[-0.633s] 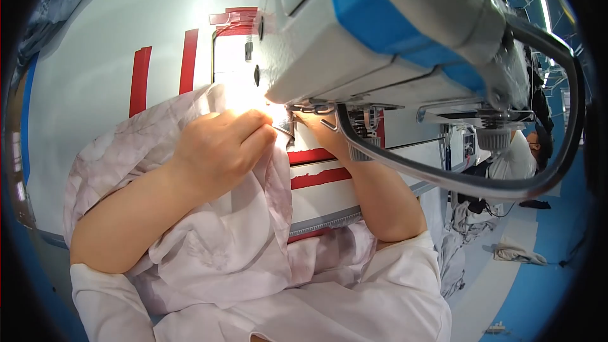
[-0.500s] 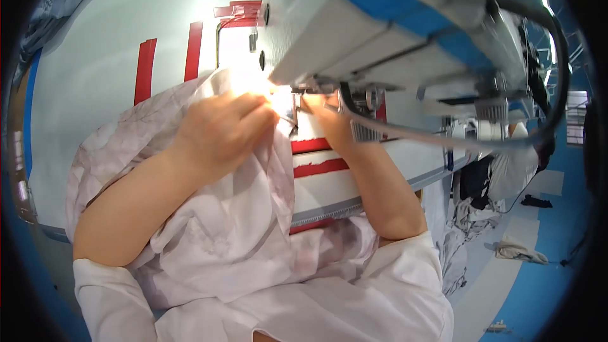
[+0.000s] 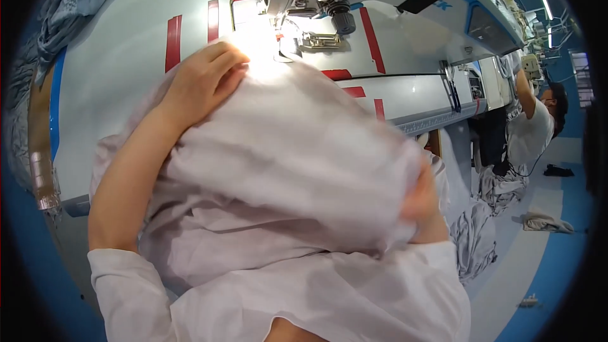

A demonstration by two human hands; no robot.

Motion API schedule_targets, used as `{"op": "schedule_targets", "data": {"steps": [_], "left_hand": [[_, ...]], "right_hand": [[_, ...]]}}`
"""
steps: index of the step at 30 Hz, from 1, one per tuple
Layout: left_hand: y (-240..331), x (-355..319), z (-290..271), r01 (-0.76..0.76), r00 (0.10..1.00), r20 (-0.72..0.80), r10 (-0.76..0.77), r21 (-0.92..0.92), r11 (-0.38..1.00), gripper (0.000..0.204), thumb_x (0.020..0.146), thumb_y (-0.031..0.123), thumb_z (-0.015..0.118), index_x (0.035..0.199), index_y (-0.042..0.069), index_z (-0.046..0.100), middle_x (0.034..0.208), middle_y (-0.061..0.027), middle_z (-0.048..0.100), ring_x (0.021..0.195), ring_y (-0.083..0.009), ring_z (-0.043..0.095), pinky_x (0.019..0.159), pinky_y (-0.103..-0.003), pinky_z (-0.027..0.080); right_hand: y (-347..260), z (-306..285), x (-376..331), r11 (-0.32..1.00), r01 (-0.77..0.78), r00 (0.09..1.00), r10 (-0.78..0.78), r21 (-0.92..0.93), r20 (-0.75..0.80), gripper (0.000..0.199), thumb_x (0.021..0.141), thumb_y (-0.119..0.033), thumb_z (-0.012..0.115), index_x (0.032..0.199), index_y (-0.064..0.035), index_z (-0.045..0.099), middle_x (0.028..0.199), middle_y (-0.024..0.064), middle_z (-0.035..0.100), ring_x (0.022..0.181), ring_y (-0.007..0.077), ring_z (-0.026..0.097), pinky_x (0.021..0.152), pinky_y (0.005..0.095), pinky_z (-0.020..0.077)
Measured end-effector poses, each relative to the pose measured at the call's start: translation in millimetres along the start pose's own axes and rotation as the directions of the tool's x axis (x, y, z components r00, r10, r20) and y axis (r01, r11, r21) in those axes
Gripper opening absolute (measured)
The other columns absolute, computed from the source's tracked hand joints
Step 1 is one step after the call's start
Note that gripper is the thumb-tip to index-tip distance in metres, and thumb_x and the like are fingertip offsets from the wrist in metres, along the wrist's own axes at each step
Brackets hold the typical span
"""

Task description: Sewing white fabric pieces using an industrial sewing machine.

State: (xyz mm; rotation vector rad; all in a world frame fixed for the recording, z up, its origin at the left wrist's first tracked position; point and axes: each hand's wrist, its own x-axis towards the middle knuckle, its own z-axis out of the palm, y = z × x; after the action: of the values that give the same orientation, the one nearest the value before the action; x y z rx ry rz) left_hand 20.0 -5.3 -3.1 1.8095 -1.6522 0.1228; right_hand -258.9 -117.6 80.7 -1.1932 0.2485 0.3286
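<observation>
A pale pinkish fabric piece point(image 3: 278, 145) spreads over my lap and up onto the sewing table. My left hand point(image 3: 206, 79) pinches its upper edge just left of the sewing machine's lit needle area. At the fabric's right edge, near the table front, my right hand point(image 3: 421, 199) grips the cloth, smeared by motion. The fabric between the hands is stretched and blurred. The sewing machine point(image 3: 411, 9) stands at the far side, its presser foot point(image 3: 282, 50) close to the fabric's top edge under a bright lamp.
Red tape strips point(image 3: 173, 44) mark the white tabletop point(image 3: 126, 31). Scissors point(image 3: 451, 85) lie by the table's right edge. Blue-grey cloth point(image 3: 82, 6) is heaped at far left. To the right, a co-worker point(image 3: 532, 120) sits by piles of cloth point(image 3: 475, 234) on the floor.
My right hand has left the needle area and swung down to the right, drawing the fabric out wide. My left hand has moved slightly up and left. The view has shifted, showing more of the machine.
</observation>
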Motion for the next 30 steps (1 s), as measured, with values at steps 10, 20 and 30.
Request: {"op": "schedule_targets", "data": {"steps": [10,20,30], "left_hand": [[151,-33,2,0.863,0.342,0.861,-0.376,-0.13,0.488,0.039,0.08,0.037,0.067,0.079,-0.002,0.061,0.065,-0.0087,0.064,0.055,-0.0146,0.06,0.053,-0.028,0.046],[172,-62,5,0.879,0.457,0.886,0.074,-0.463,0.112,0.02,0.089,0.022,0.06,0.084,0.003,0.061,0.061,0.0019,0.054,0.05,-0.0059,0.043,0.049,-0.022,0.035],[54,-110,-46,0.525,0.811,0.086,-0.579,0.331,0.784,0.084,0.075,0.04,0.068,0.142,0.008,0.028,0.15,-0.0142,0.018,0.139,-0.0327,0.015,0.111,-0.042,0.019]], "right_hand": [[84,46,-26,0.157,0.03,0.995,-0.104,-0.987,0.013,0.033,0.083,-0.033,0.06,0.064,-0.0062,0.057,0.059,0.0094,0.06,0.053,0.0268,0.061,0.047,0.0377,0.0464],[37,-14,32,-0.286,0.258,0.733,-0.565,-0.923,0.38,0.024,0.074,-0.008,0.063,0.098,-0.0043,0.061,0.102,0.0046,0.065,0.1,0.022,0.062,0.101,0.0457,0.0384],[42,-8,29,-0.081,0.416,0.733,-0.559,-0.906,0.387,0.014,0.073,-0.004,0.063,0.086,-0.0062,0.064,0.087,0.0023,0.065,0.094,0.018,0.064,0.104,0.0503,0.0337]]}}
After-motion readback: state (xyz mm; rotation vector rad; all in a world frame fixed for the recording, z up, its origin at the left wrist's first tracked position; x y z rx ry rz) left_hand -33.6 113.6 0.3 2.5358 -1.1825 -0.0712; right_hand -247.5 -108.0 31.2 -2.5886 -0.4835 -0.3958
